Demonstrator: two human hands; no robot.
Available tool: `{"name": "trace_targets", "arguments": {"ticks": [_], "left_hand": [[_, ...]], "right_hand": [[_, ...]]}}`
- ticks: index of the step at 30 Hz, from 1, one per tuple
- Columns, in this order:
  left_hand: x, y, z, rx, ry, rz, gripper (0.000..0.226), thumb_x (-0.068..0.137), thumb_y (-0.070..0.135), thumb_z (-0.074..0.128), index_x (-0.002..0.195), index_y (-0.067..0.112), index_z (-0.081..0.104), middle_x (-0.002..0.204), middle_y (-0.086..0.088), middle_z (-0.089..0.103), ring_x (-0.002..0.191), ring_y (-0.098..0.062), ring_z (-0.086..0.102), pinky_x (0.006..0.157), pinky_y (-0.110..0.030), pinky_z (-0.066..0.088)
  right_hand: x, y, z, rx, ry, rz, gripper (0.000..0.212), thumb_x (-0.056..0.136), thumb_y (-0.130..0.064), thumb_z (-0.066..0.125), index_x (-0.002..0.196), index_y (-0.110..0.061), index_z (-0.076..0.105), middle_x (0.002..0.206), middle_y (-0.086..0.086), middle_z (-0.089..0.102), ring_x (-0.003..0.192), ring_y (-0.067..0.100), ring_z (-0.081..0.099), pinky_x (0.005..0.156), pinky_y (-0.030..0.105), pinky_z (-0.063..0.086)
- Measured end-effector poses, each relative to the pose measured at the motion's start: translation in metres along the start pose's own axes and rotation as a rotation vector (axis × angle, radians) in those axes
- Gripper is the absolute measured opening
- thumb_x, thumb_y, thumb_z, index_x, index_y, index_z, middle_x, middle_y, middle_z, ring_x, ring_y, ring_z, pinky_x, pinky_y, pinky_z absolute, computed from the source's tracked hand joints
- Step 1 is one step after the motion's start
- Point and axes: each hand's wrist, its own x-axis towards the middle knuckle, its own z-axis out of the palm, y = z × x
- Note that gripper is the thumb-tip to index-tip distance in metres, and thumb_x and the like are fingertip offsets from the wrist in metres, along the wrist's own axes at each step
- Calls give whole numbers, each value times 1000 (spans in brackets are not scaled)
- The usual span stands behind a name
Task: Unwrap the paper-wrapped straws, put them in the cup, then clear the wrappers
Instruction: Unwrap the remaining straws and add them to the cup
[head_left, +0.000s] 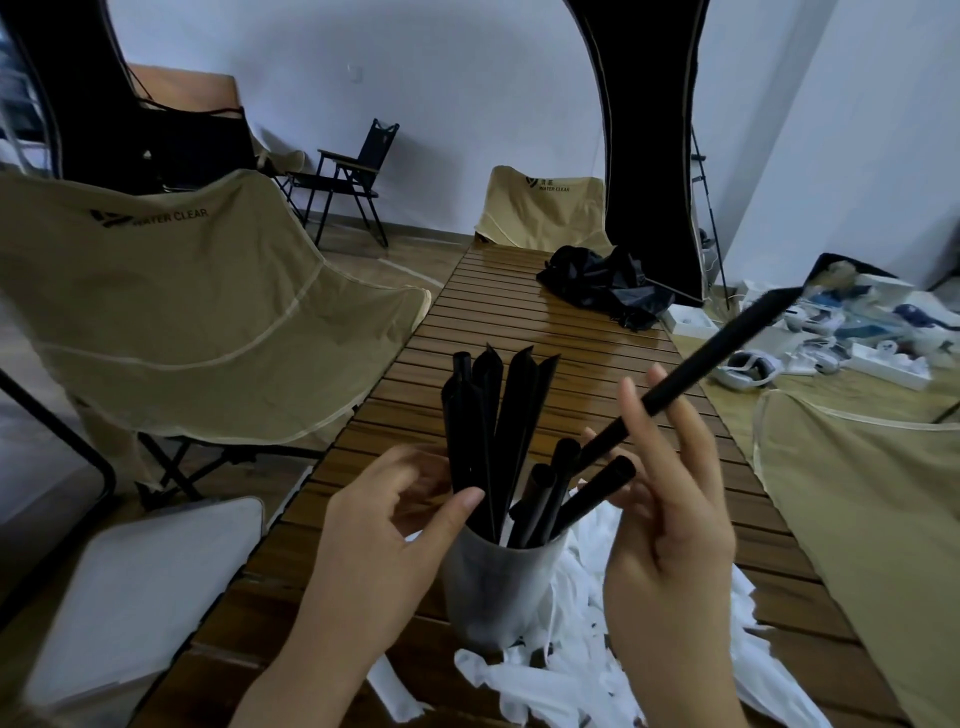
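Observation:
A grey cup (493, 587) stands on the slatted wooden table (545, 332) and holds several black straws (498, 415). My right hand (670, 519) holds one more black straw (717, 348) between its fingers; the straw slants up to the right, its lower end near the cup's mouth. My left hand (384, 530) is beside the cup's left rim, its thumb and curled fingers against the standing straws. Torn white paper wrappers (582, 675) lie heaped on the table to the right of and in front of the cup.
A crumpled black bag (602, 286) lies at the table's far end. Beige camping chairs (171, 312) stand to the left and beyond the table. A white folded item (145, 587) sits low on the left. White devices and boxes (857, 338) clutter the floor on the right.

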Motion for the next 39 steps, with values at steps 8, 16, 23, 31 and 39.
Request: {"name": "trace_targets", "arguments": {"ticks": [8,16,23,31,39], "left_hand": [[0,-2,-2,-4,-6,-17,24,75,47,63,91,30,70,87,20,68,86,2,65,74,-14,52],[0,-2,-3,18,-15,-9,9,81,29,70,88,33,67,87,20,68,87,1,65,75,-15,52],[2,-5,-2,64,-32,-4,15,78,23,74,88,31,67,84,20,68,84,4,64,71,-7,48],[1,-3,-1,-68,-49,-111,15,81,24,72,89,34,65,87,21,67,85,3,65,70,-9,49],[1,-4,-2,-5,-40,-23,13,79,40,66,89,32,66,89,21,67,90,2,64,77,-15,52]], "right_hand": [[4,-14,0,142,239,123,76,88,27,32,146,-23,30,156,-14,17,114,11,61,78,19,54],[5,-13,0,420,306,408,80,90,20,41,145,-38,31,141,17,45,104,11,66,80,26,55],[5,-12,0,534,309,538,53,85,23,49,119,-17,58,112,1,63,85,21,72,69,32,60],[2,-6,4,421,242,587,34,81,12,62,97,-17,66,73,4,63,41,23,58,55,32,50],[1,-6,12,492,178,579,13,88,-11,62,95,-17,70,74,22,56,49,20,48,43,28,43]]}}
